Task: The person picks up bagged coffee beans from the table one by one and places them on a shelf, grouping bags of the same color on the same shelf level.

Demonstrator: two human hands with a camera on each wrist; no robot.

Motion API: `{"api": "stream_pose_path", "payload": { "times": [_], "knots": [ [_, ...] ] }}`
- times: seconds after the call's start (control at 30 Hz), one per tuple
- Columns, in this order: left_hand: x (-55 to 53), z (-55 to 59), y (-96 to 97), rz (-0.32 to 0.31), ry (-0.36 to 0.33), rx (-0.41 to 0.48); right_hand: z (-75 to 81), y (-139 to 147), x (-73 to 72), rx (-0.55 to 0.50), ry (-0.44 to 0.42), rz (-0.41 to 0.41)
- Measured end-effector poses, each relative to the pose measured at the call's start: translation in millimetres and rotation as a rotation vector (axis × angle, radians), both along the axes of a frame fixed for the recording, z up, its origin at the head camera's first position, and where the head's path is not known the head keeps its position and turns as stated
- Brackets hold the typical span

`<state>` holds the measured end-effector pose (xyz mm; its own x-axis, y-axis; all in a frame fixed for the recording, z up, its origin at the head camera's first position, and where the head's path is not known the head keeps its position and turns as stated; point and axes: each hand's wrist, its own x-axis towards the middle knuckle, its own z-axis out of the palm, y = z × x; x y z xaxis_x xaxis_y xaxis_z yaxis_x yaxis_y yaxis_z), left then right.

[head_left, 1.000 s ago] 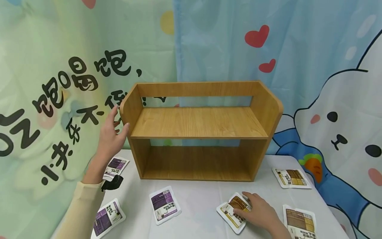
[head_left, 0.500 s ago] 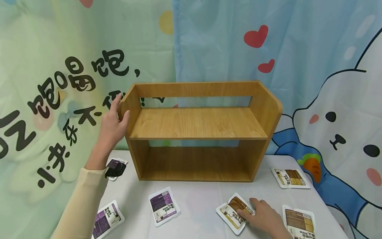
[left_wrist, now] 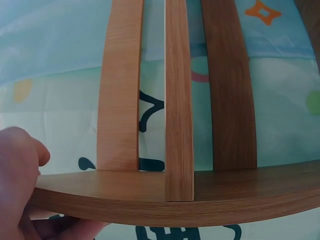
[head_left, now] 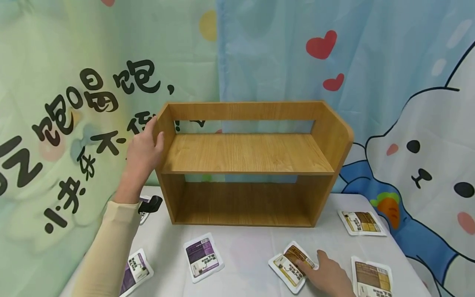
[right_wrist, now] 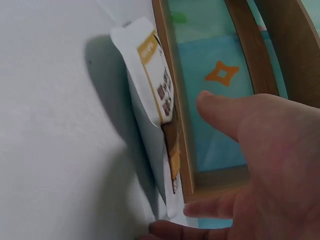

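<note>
A wooden shelf [head_left: 248, 152] is standing on the white table [head_left: 246, 260], right in the middle of the frame. The left hand [head_left: 142, 152] is pinching its side board, left of the middle, with the thumb on one face and the fingers on the other. A brown and white packet [head_left: 285, 270] is lying in front of the shelf, at the lower right. The right hand [head_left: 328, 274] is hovering over its right end, with thumb and fingers spread apart; I cannot tell if they are touching it. A second brown packet [head_left: 361, 222] and a third brown packet [head_left: 372, 278] are lying farther right. A purple packet [head_left: 204, 256] is lying below the shelf. Another purple packet [head_left: 136, 270] is peeking out at the lower left, beside the cream sleeve [head_left: 105, 247]. Behind everything, a curtain [head_left: 267, 53] is hanging, and its big white bunny [head_left: 400, 165] is filling the right side
</note>
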<state>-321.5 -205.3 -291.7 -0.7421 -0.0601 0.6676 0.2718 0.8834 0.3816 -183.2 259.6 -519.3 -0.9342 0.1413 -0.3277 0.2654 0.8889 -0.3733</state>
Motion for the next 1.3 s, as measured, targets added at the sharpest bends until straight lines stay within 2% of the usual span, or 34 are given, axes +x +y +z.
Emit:
{"api": "stream_pose_path", "payload": {
  "times": [0.23,0.47,0.63,0.83,0.97,1.07,1.2,1.3],
  "knots": [
    [-3.6,-3.8,1.4,0.029,0.048,0.000,-2.6,-9.6,0.4,-0.029,0.000,-0.082],
    [-4.8,-5.1,2.8,0.049,0.060,0.011,-6.7,-21.0,-3.7,-0.015,0.052,-0.059],
    [-7.5,-7.4,3.4,0.071,0.075,0.048,-9.5,-32.6,-8.9,-0.044,0.082,-0.069],
    [-7.9,-8.5,3.4,0.087,0.101,0.066,-11.4,-48.2,-15.7,-0.134,0.159,-0.105],
    [-7.7,-8.5,3.4,0.088,0.127,0.066,-13.2,-55.6,-15.8,-0.241,0.230,-0.139],
    [-8.8,-8.6,4.0,0.086,0.137,0.065,-13.8,-59.1,-16.3,-0.285,0.271,-0.152],
    [-8.7,-9.3,4.4,0.098,0.132,0.065,-10.2,-64.7,-17.8,-0.300,0.284,-0.129],
    [-10.2,-9.1,6.2,0.096,0.147,0.068,-0.4,-69.7,-18.6,-0.325,0.300,-0.103]
  ]
}}
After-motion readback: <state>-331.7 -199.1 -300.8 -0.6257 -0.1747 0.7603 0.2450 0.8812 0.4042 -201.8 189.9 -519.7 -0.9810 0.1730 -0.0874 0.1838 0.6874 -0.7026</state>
